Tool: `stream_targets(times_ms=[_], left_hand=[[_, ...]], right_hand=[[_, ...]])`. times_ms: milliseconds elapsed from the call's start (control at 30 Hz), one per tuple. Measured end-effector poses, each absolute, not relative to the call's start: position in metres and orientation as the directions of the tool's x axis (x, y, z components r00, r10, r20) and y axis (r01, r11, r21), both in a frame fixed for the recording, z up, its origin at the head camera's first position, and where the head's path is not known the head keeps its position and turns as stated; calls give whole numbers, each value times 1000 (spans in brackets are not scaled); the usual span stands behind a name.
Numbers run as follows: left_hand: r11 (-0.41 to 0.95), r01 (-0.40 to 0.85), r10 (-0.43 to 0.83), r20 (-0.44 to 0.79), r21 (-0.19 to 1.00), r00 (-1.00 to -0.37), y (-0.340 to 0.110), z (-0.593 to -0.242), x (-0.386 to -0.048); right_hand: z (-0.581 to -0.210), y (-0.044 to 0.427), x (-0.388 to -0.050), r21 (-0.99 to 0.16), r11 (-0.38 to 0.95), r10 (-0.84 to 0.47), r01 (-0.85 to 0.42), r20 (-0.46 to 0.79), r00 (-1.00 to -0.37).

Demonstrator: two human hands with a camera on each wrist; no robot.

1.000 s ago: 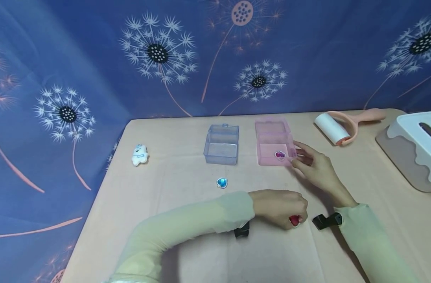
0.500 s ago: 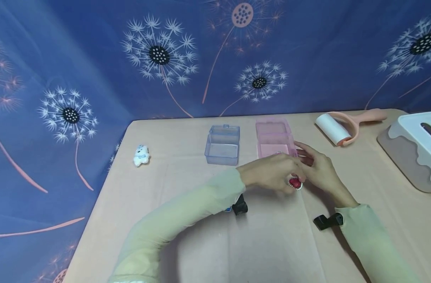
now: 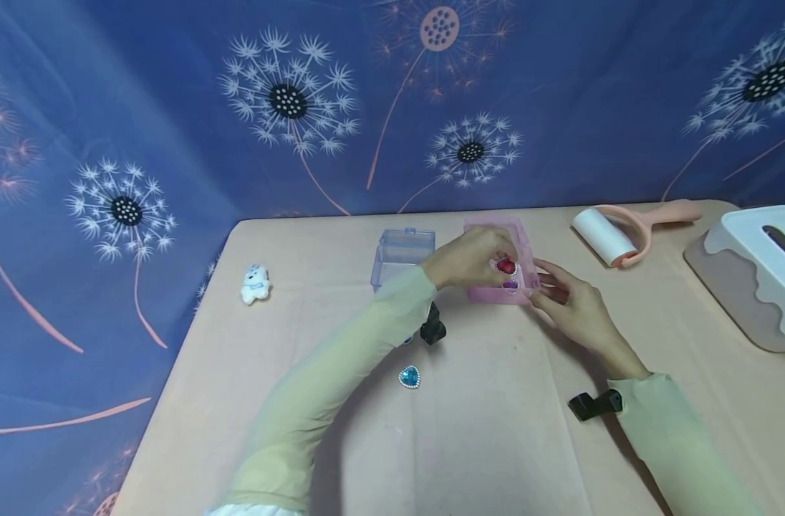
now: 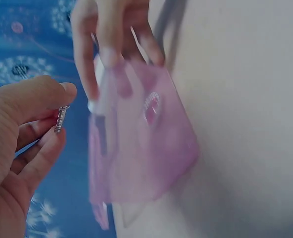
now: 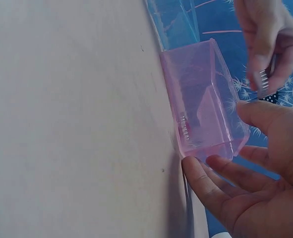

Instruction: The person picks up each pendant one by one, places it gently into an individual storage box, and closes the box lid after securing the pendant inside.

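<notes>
My left hand (image 3: 473,258) pinches a red heart-shaped gem (image 3: 506,266) with a silvery beaded rim, between thumb and fingertips, over the open pink plastic box (image 3: 489,296). Edge-on, the gem (image 4: 61,119) also shows in the left wrist view. Inside the box lies a purple-pink gem (image 3: 510,285), partly covered by the held one in the head view. My right hand (image 3: 576,315) holds the box's right end, thumb on one side and fingers on the other. A blue heart gem (image 3: 409,377) lies on the table; another blue piece (image 3: 408,341) is mostly hidden by the left sleeve.
An open blue-grey plastic box (image 3: 408,244) stands left of the pink one, partly behind the left hand. A small white bear figure (image 3: 256,284) is far left. At right are a lint roller (image 3: 605,235) and a tissue box (image 3: 747,287).
My left hand has carried the red gem away from me, from the table's front area to above the pink box. The lower blue gem has come into sight. My right hand stays put.
</notes>
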State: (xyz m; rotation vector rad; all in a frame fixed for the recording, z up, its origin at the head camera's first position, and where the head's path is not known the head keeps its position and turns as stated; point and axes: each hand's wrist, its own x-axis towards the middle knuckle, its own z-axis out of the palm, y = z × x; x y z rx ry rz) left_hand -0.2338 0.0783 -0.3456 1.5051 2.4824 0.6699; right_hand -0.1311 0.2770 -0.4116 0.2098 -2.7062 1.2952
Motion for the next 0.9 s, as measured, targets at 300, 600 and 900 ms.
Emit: stream_targets(times_ms=[300, 600, 900], left_hand=[[488, 772, 840, 23, 407, -543, 72, -363, -253], [474, 824, 872, -33, 311, -489, 79, -369, -253], [479, 832, 876, -93, 281, -473, 88, -371, -252]], right_hand=[[-416, 274, -134, -774, 601, -78, -202, 195, -978], [-416, 277, -132, -773, 598, -71, -213, 213, -974], [-415, 278, -133, -761, 612, -73, -214, 215, -974]])
